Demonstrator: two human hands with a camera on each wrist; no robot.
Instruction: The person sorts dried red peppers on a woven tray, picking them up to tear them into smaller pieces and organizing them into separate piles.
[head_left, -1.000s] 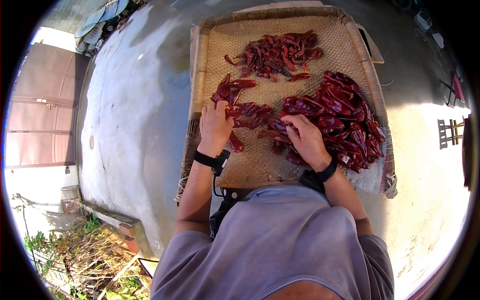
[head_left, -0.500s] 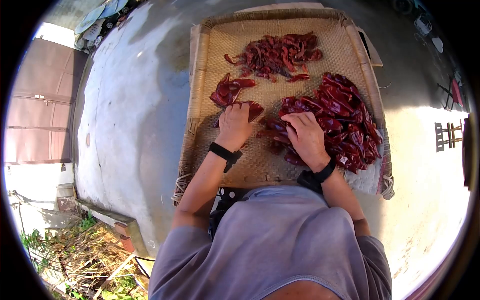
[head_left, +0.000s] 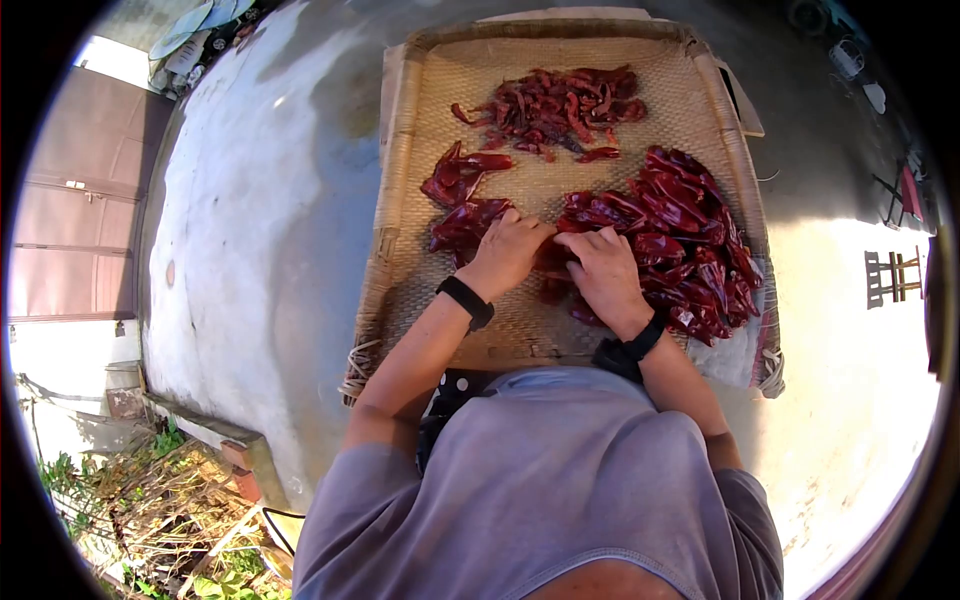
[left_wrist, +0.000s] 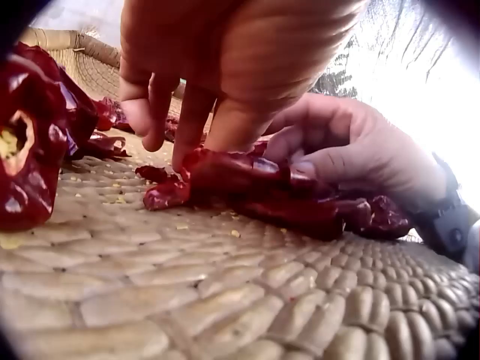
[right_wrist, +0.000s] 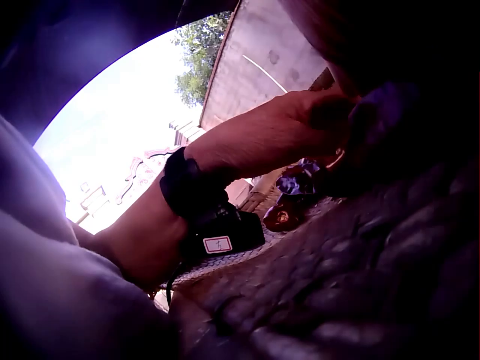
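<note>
Both hands meet over a dried red chili pepper (left_wrist: 240, 176) lying low over a woven bamboo tray (head_left: 410, 310). From above, my left hand (head_left: 510, 252) reaches down with thumb and fingertips pinching the pepper's near end in the left wrist view. My right hand (head_left: 607, 270) grips the same pepper's other end, its thumb lying along the top. Beside it on the right lies a large heap of glossy chilies (head_left: 690, 230). A smaller group of chilies (head_left: 465, 175) lies on the left, one showing a torn opening with pale insides in the left wrist view.
Shrivelled darker red pieces (head_left: 560, 105) form a pile at the tray's far end. Pale seeds dot the weave. A raised rim (head_left: 400, 120) borders the tray, and a whitish cloth (head_left: 735, 365) lies under the near right corner. The right wrist view is mostly dark.
My left hand has moved right from the left-hand chilies to beside my right hand. The right hand has stayed nearly in place. The left group of chilies sits closer together.
</note>
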